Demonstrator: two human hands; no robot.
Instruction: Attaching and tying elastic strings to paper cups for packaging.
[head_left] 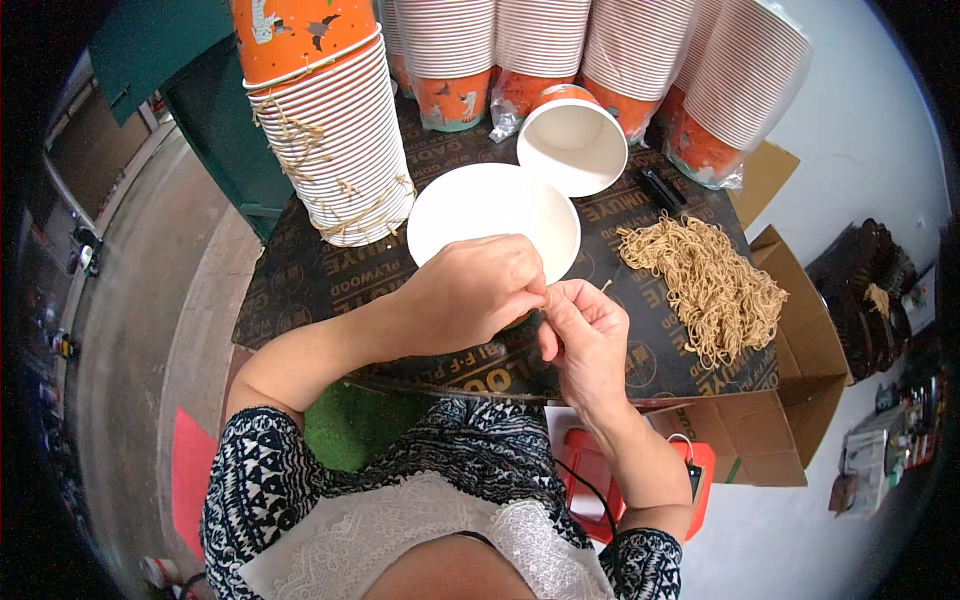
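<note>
A white paper bucket [455, 205] lies with its wide mouth toward me at the near middle of the table. At its near rim my left hand [480, 285] is closed, thumb and fingertips pinched together. My right hand [588, 340] meets it there, also closed in a pinch. A thin tan cord end [606, 286] sticks up by the right fingers; the rest of that cord is hidden in my grip. To the right lies a loose heap of tan cords [710, 285].
A tall stack of nested buckets [335, 140] with cords hanging on it stands at left. Wrapped stacks [540, 40] line the back, before them a tipped orange bucket [572, 145]. A black object [662, 190] lies near the cords. Cardboard boxes [800, 370] stand at right.
</note>
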